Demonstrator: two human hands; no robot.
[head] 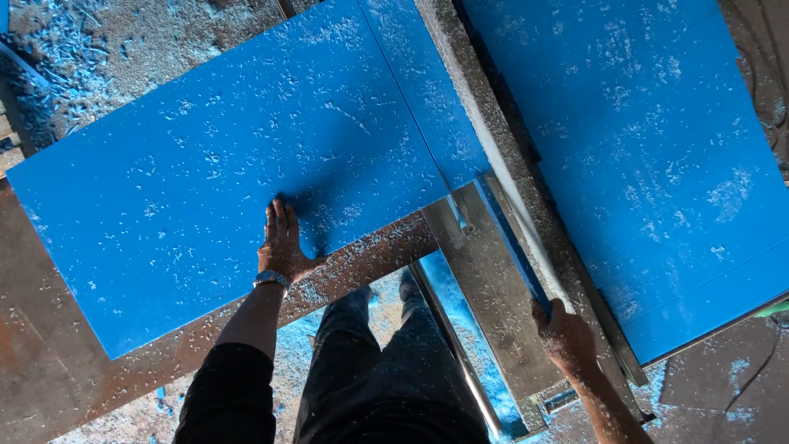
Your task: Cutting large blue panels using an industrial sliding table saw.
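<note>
Left hand (282, 242) presses flat, fingers spread, on a blue board (205, 189); right hand (563, 335) grips a thin blue strip (509, 238) beside the saw table (493, 288).

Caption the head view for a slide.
Left hand flat on a shaving-strewn blue panel; right hand grips a narrow blue strip.

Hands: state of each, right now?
Left hand: open, flat on the blue sheet.
Right hand: closed around the metal rail.

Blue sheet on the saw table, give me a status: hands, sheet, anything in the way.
Left hand flat on blue sheet. Right hand gripping narrow blue strip by the rail. Shavings scattered over sheet; second blue sheet lies right.
</note>
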